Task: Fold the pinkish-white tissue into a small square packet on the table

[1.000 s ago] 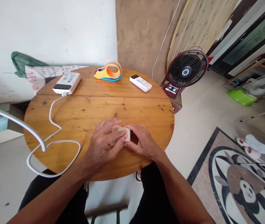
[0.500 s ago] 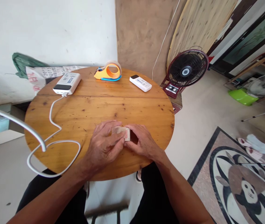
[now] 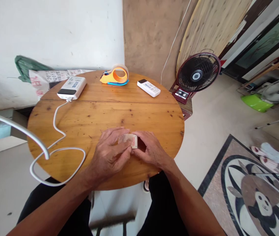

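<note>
A small pale box with red print is held low over the near part of the round wooden table. My left hand grips its left side, with thumb and forefinger pressed together on the printed face. From the other side, my right hand curls its fingers and thumb around the box's right end. Both hands hide much of the box, so its full shape and whether it touches the table cannot be made out.
At the back stand a white power bank with a looping white cable, an orange tape dispenser and a second white power bank. A dark red fan stands off the right edge. A white tube arches in from the left.
The view has shifted very slightly. Both hands keep the same hold on the box, with no clear movement.
</note>
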{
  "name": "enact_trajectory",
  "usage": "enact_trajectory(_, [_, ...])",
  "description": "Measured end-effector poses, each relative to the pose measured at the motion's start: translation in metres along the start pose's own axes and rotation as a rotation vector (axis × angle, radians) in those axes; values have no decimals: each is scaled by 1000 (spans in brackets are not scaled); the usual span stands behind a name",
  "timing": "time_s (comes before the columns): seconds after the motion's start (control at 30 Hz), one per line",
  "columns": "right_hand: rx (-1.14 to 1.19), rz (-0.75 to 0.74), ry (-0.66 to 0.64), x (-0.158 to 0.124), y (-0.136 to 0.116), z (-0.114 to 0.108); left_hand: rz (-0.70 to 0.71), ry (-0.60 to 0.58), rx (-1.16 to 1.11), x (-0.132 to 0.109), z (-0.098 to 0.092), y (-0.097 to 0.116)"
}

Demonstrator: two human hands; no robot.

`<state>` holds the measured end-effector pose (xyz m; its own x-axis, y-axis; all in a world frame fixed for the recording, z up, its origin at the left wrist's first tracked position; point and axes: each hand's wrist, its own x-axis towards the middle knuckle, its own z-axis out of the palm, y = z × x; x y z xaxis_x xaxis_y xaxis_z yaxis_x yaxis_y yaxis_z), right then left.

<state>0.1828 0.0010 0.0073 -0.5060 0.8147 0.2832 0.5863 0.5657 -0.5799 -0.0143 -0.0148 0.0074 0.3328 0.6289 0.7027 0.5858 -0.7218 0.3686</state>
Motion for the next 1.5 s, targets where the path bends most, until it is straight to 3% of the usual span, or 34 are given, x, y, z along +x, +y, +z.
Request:
enact_trajectory(0.3, [-7,0,-11,0,-1,-1,-13,-8,-35,0,-1,1])
enact_trajectory(0.6, [-12,-6,-3,0,1,0,-244,15,-263,4,-9,6])
enact_trajectory(0.77, [-12,-23,0,0,2,0,-312,28,-276,3,-9,2])
enact_trajectory(1.1, [16,-36,14,1,0,0,-241,-140,-82,2,2,-1])
enact_trajectory(1.5, [15,-36,15,1,1,0,-64,-130,138,3,1,-3])
